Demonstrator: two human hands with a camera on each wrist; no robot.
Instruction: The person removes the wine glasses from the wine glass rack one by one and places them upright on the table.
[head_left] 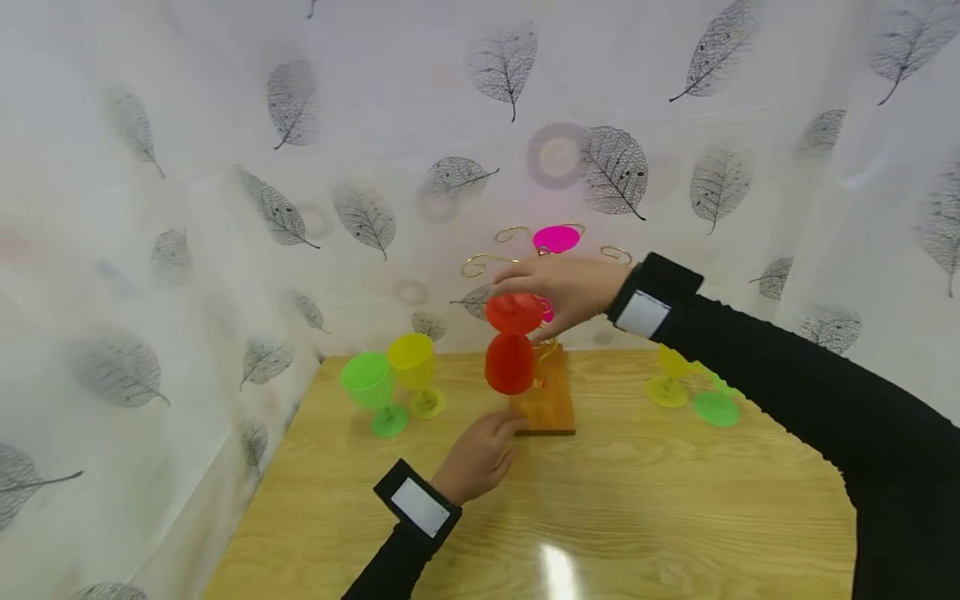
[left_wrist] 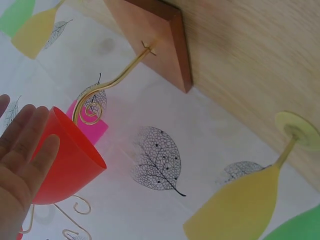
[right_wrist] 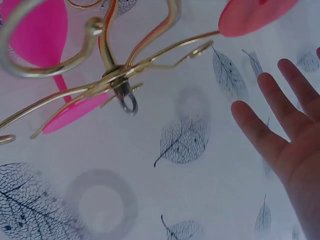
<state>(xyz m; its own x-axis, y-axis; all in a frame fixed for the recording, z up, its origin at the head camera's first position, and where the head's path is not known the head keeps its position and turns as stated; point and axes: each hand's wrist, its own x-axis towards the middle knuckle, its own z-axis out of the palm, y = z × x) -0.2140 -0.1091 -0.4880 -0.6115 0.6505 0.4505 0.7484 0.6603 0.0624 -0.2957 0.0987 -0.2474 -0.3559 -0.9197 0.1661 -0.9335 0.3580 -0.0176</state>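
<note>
A gold wire rack (head_left: 480, 265) rises from a wooden base (head_left: 553, 411), its arms ending in curls. From its front left side hangs a red goblet (head_left: 511, 364) with its bowl facing down. Over the goblet's foot is my right hand (head_left: 573, 287); in the right wrist view its fingers are spread and stand apart from the red foot (right_wrist: 257, 17). Lower down, my left hand (head_left: 480, 454) is at the front left corner of the base in the head view. Its extended fingers overlap the red bowl (left_wrist: 75, 162) in the left wrist view. A pink goblet (head_left: 557, 239) hangs behind.
To the left stand a green goblet (head_left: 369, 381) and a yellow goblet (head_left: 412, 360), both upright. Another yellow goblet (head_left: 667, 392) and green goblet (head_left: 717, 409) stand on the right, partly behind my right sleeve. A leaf-patterned curtain (head_left: 405, 125) borders the wooden table (head_left: 637, 517).
</note>
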